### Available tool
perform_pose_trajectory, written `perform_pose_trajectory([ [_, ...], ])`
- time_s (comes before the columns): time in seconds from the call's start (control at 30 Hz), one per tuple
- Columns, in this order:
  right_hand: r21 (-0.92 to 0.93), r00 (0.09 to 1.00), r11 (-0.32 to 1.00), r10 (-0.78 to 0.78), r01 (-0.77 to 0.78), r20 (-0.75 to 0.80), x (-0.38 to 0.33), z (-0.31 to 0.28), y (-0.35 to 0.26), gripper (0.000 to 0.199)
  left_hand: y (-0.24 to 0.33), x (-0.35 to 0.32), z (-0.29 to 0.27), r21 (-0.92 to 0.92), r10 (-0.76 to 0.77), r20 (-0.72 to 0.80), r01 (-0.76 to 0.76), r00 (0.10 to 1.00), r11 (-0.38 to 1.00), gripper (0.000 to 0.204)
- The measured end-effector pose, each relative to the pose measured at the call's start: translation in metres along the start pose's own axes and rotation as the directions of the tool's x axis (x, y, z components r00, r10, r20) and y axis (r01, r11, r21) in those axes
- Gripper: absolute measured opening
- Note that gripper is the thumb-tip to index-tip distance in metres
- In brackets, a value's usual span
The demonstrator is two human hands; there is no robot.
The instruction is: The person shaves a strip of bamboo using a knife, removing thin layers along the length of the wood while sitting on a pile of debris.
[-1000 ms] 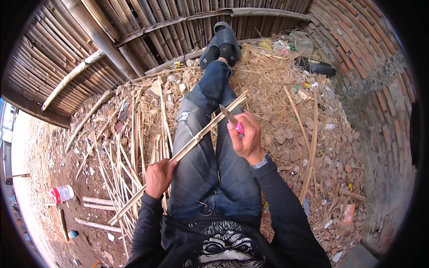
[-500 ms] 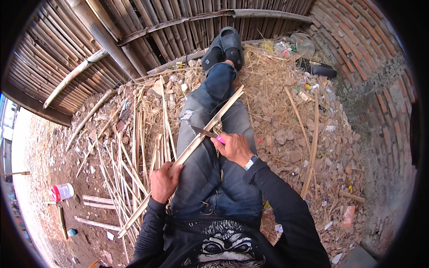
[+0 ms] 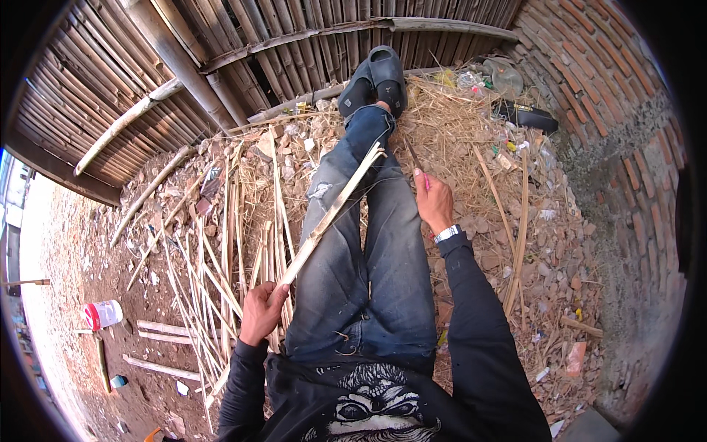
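Observation:
My left hand (image 3: 263, 312) is closed round a long split bamboo strip (image 3: 328, 218), which lies slantwise over my thighs. The strip's frayed far end rests near my shins, and its near end passes beside my left forearm. Out to the right of my legs, my right hand (image 3: 434, 200) grips a knife (image 3: 416, 160) with a pink handle, mostly covered by the fingers. Its dark blade points away from me, apart from the strip.
Many cut bamboo strips (image 3: 210, 272) lie on the ground to my left, near a white and red bucket (image 3: 103, 314). Ahead stands a bamboo wall (image 3: 309, 66); a brick wall (image 3: 611, 81) rises at right. Straw (image 3: 460, 125) and rubble cover the ground.
My right hand has carried the knife off the bamboo strip, forward and to the right. My left hand has shifted slightly downward, still holding the strip.

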State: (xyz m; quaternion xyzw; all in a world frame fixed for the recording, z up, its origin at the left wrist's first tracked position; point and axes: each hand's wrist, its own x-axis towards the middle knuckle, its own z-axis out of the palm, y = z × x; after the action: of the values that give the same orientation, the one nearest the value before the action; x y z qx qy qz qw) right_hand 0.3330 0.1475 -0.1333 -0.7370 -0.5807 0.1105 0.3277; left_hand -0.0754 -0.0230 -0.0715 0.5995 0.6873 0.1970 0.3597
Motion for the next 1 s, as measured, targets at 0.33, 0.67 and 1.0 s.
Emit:
perform_pose_trajectory([
  [0.33, 0.115, 0.845, 0.905, -0.423, 0.409, 0.327, -0.083, 0.021, -0.090, 0.052, 0.015, 0.019, 0.024, -0.077, 0.025, -0.032, -0.027, 0.999, 0.997, 0.047],
  [0.67, 0.269, 0.751, 0.738, -0.656, 0.619, 0.072, -0.080, 0.023, -0.079, 0.050, 0.005, 0.007, 0.031, -0.136, 0.029, -0.007, -0.030, 1.000, 0.990, 0.048],
  [1.0, -0.086, 0.973, 0.970, -0.226, 0.228, 0.034, -0.022, 0.028, -0.051, 0.058, -0.001, 0.009, 0.029, -0.103, 0.024, -0.014, -0.025, 1.000, 0.994, 0.048],
])
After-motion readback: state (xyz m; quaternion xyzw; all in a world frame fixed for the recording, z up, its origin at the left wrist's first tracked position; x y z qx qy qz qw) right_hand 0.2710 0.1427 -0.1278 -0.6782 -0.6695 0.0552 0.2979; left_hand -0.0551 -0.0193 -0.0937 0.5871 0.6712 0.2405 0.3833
